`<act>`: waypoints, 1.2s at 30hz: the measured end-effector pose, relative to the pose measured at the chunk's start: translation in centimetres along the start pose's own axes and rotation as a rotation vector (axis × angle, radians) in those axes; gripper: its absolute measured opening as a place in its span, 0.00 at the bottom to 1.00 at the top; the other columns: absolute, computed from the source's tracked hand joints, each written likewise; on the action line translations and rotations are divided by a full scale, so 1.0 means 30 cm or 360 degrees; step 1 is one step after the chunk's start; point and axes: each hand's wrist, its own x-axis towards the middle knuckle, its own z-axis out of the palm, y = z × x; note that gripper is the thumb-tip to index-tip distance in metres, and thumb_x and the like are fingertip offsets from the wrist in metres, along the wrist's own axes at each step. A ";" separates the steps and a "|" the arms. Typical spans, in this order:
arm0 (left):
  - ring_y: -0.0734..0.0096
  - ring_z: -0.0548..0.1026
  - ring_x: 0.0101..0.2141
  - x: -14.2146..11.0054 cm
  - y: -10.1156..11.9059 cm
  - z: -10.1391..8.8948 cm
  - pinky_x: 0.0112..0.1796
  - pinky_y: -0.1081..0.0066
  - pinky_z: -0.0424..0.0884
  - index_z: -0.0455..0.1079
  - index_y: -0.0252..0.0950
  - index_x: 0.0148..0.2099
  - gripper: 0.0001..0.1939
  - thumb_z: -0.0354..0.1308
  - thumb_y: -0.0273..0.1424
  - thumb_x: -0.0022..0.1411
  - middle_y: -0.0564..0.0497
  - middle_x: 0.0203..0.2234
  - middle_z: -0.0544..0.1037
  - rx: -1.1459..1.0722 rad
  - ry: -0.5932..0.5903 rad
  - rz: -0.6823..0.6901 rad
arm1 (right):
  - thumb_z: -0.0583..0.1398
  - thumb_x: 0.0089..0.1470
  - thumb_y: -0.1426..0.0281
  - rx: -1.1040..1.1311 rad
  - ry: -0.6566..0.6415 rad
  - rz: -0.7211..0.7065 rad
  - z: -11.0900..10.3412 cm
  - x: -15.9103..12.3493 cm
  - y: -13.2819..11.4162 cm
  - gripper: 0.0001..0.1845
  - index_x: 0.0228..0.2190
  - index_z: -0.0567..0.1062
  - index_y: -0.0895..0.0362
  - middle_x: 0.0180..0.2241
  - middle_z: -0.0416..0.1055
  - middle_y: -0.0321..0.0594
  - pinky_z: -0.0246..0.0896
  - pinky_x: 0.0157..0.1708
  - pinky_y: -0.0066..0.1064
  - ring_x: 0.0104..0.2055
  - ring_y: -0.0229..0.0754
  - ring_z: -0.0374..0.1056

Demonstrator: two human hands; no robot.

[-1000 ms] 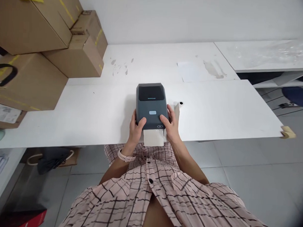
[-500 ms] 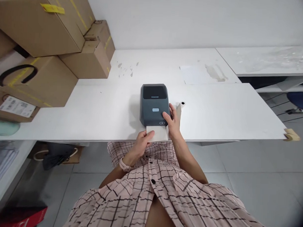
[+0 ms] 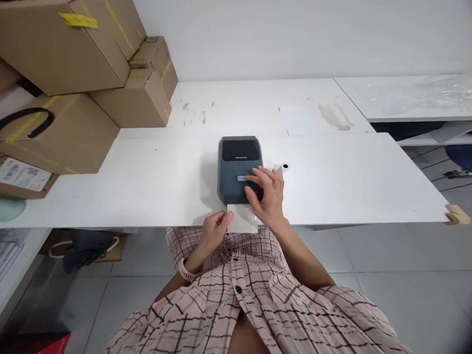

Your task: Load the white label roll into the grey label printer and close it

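Note:
A dark grey-blue label printer (image 3: 231, 169) stands near the table's front edge, with a pale button (image 3: 241, 178) on its top. A white strip of label paper (image 3: 242, 223) comes out of its front and hangs over the edge. At the strip's left edge my left hand (image 3: 215, 230) is closed, its thumb and fingers pinching the paper there. My right hand (image 3: 269, 199) hovers over the printer's right front corner, fingers apart, one fingertip close to the button; contact is unclear. Partly behind that hand lies a small white roll (image 3: 285, 167).
Cardboard boxes (image 3: 134, 101) are piled on the left of the white table (image 3: 336, 180). A white sheet (image 3: 296, 120) lies toward the back. A wooden piece (image 3: 457, 214) sits at the right corner, and a blue stool (image 3: 467, 158) stands beyond.
My right hand has let go of the printer's right side and moved over its top toward the button. My left thumb has slid left to the paper's edge.

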 end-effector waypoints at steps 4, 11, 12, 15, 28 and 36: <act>0.70 0.66 0.25 0.015 0.039 -0.068 0.28 0.70 0.63 0.71 0.40 0.32 0.21 0.55 0.50 0.69 0.55 0.22 0.68 0.0058 0.0408 0.0177 | 0.62 0.64 0.58 -0.0264 -0.0212 -0.0125 -0.003 0.022 -0.053 0.24 0.60 0.71 0.42 0.49 0.82 0.39 0.43 0.74 0.60 0.63 0.57 0.70; 0.51 0.62 0.70 0.106 0.081 -0.017 0.66 0.55 0.63 0.61 0.46 0.71 0.32 0.58 0.48 0.70 0.44 0.72 0.62 -0.0045 0.0385 0.0472 | 0.59 0.67 0.56 -0.0215 -0.0413 -0.0087 -0.022 0.081 -0.080 0.16 0.53 0.77 0.44 0.43 0.82 0.38 0.40 0.75 0.61 0.54 0.53 0.77; 0.50 0.58 0.72 0.110 0.079 -0.002 0.68 0.55 0.61 0.57 0.47 0.74 0.35 0.58 0.49 0.70 0.46 0.74 0.58 -0.0124 0.0317 0.0434 | 0.59 0.67 0.55 -0.0095 -0.0370 -0.0012 -0.031 0.068 -0.061 0.19 0.56 0.75 0.43 0.47 0.82 0.38 0.40 0.75 0.62 0.58 0.54 0.75; 0.50 0.54 0.74 0.110 0.065 0.029 0.69 0.56 0.61 0.52 0.48 0.76 0.38 0.55 0.51 0.71 0.48 0.76 0.54 -0.0285 0.0254 0.0318 | 0.58 0.67 0.52 0.0318 -0.0110 0.0389 -0.047 -0.009 0.005 0.31 0.67 0.63 0.41 0.69 0.66 0.40 0.46 0.74 0.61 0.73 0.54 0.58; 0.57 0.48 0.76 0.145 -0.032 0.058 0.73 0.57 0.51 0.60 0.46 0.74 0.35 0.42 0.55 0.74 0.51 0.76 0.57 -0.0332 0.0478 0.0492 | 0.54 0.68 0.46 0.0814 0.0076 0.0764 -0.002 -0.105 0.072 0.34 0.68 0.63 0.44 0.73 0.59 0.41 0.47 0.76 0.55 0.76 0.51 0.52; 0.59 0.46 0.76 0.153 -0.024 0.068 0.73 0.59 0.51 0.60 0.45 0.74 0.33 0.42 0.52 0.75 0.53 0.77 0.53 -0.0454 0.0486 0.0565 | 0.49 0.68 0.43 0.1002 0.0245 0.0743 0.036 -0.099 0.086 0.34 0.65 0.67 0.47 0.70 0.63 0.43 0.51 0.75 0.53 0.75 0.54 0.56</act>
